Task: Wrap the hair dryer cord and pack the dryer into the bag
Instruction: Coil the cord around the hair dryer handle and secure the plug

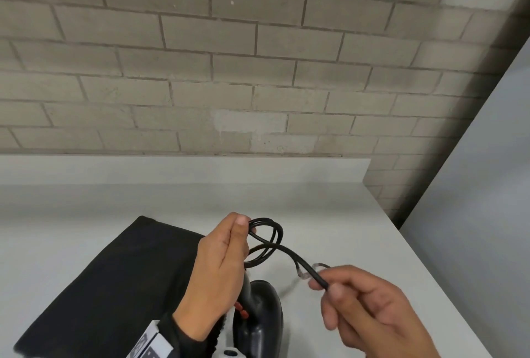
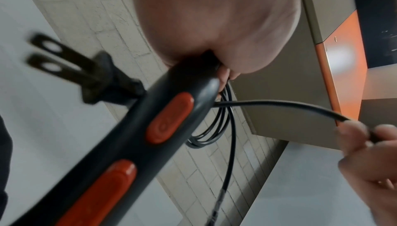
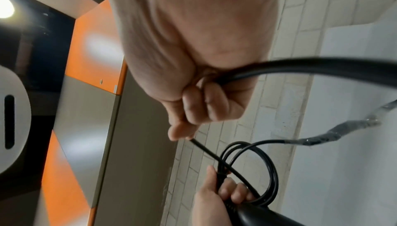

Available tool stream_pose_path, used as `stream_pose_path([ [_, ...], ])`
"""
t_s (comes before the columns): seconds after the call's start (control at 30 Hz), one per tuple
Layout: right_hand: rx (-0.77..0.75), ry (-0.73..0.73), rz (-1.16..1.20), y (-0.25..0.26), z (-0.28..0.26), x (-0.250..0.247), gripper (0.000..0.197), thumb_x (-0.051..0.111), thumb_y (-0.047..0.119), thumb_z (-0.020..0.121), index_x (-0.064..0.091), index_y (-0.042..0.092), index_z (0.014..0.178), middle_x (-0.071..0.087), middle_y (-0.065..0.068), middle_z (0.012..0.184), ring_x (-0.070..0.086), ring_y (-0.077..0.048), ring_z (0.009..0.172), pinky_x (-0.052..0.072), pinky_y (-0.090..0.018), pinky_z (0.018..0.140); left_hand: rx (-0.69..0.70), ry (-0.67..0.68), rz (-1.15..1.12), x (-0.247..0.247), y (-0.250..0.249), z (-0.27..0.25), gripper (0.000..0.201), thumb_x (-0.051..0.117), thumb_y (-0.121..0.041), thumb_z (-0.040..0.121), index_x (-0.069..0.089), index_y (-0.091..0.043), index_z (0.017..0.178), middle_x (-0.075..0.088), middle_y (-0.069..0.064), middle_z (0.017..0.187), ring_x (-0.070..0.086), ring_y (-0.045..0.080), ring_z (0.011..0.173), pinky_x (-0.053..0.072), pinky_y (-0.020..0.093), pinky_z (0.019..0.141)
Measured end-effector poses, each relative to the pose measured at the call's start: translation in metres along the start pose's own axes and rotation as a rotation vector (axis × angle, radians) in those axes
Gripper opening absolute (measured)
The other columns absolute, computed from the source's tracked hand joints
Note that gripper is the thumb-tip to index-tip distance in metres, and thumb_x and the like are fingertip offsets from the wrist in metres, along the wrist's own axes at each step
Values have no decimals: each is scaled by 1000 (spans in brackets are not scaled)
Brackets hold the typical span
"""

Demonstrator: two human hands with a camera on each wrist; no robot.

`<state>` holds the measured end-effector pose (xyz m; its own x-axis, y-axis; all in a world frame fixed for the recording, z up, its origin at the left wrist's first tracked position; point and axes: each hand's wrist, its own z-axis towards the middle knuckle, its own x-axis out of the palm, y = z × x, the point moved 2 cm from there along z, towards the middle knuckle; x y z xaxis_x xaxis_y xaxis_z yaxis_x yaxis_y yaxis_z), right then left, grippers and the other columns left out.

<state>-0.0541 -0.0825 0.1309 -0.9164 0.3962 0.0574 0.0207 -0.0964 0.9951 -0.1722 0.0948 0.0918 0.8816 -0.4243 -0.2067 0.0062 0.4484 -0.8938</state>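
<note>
1. Seen from the head view only: flat black fabric bag point(image 1: 109, 280) lying on the pale grey tabletop point(image 1: 358, 228), under and to the left of the left hand point(image 1: 222, 268); grey brick wall point(image 1: 258, 56) behind the table.
2. Seen from the left wrist view only: two orange-red switches point(image 2: 169, 119) set along the handle of the black plastic hair dryer point(image 2: 133, 146); a black two-pronged plug point(image 2: 90, 75) behind that handle, blurred; orange and beige cabinet panel point(image 2: 341, 70) in the background.
3. Seen from the right wrist view only: a stretch of cord wrapped in clear film point(image 3: 335, 136), trailing off to the right over the table.
4. Left hand curled round the dryer handle and round several loops of thin black rubber cord point(image 1: 272, 240) gathered at its fingertips; dryer held upright just above the table, nozzle end down near the bag's right edge.
5. Right hand point(image 1: 370, 311) to the right of the left and apart from it, thumb and forefinger pinching a single strand of cord, other fingers loosely curled; strand running taut from the loops to the pinch.
6. Cord glossy, round, coiled in roughly three overlapping rings; dryer body dark and smooth.
</note>
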Motion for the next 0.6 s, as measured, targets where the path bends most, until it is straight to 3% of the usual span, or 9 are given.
stream_pose_path([
  [0.1,-76,36,1,-8,-11,-13,47,81,57,65,77,14,85,65,-15,61,35,-12,40,32,-15,44,1,-22,-5,-1,1,1,44,33,-59,94,59,-27,79,39,-4,52,39,8,51,37,22,51],
  [0.17,-140,-1,-116,-13,-20,-22,49,80,63,62,79,19,81,67,-14,58,43,-16,43,36,-17,47,-6,-30,-39,0,1,1,42,34,-56,96,59,-28,77,39,-4,51,40,9,52,38,23,52],
  [0.2,-183,-25,-166,-14,-25,-26,41,82,57,63,79,21,80,68,-13,58,48,-19,44,39,-19,48,-10,-30,-53,1,1,1,41,35,-54,97,59,-28,77,39,-4,50,41,9,52,39,23,53],
  [0.27,-275,-108,-178,-17,-31,-29,8,79,21,66,79,22,74,69,-13,58,57,-23,47,47,-21,52,-14,-25,-68,3,0,0,40,35,-50,98,60,-27,77,39,-6,50,42,8,52,41,23,54],
  [0.33,-322,-248,-131,-28,-35,-42,30,57,-2,66,78,20,66,66,-18,53,60,-21,45,49,-18,53,-17,-15,-75,5,0,0,44,35,-55,96,61,-24,79,39,-7,50,41,8,52,42,23,55],
  [0.4,-305,-347,-33,-30,-37,-47,34,50,-6,64,77,15,63,61,-23,48,52,-23,40,46,-15,49,-28,-21,-87,4,1,2,48,35,-59,93,62,-22,79,39,-7,50,40,9,53,41,27,56],
  [0.47,-314,-300,-89,-31,-39,-44,41,47,-8,66,78,19,66,63,-19,50,48,-24,39,45,-17,49,-49,-36,-118,2,3,5,49,36,-59,92,61,-20,77,37,-8,50,38,10,53,39,32,56],
  [0.53,-309,-296,-139,-32,-42,-49,40,55,-7,69,79,26,70,70,-8,57,61,-20,44,54,-22,53,-69,-43,-154,1,6,6,48,37,-58,92,61,-19,76,35,-9,50,36,11,53,37,36,57],
  [0.6,-313,-148,-44,-29,-42,-59,15,66,18,85,78,26,87,75,2,73,71,-7,63,54,-12,66,-77,-45,-166,1,7,6,49,38,-57,92,61,-16,77,36,-10,50,36,11,52,37,38,57],
])
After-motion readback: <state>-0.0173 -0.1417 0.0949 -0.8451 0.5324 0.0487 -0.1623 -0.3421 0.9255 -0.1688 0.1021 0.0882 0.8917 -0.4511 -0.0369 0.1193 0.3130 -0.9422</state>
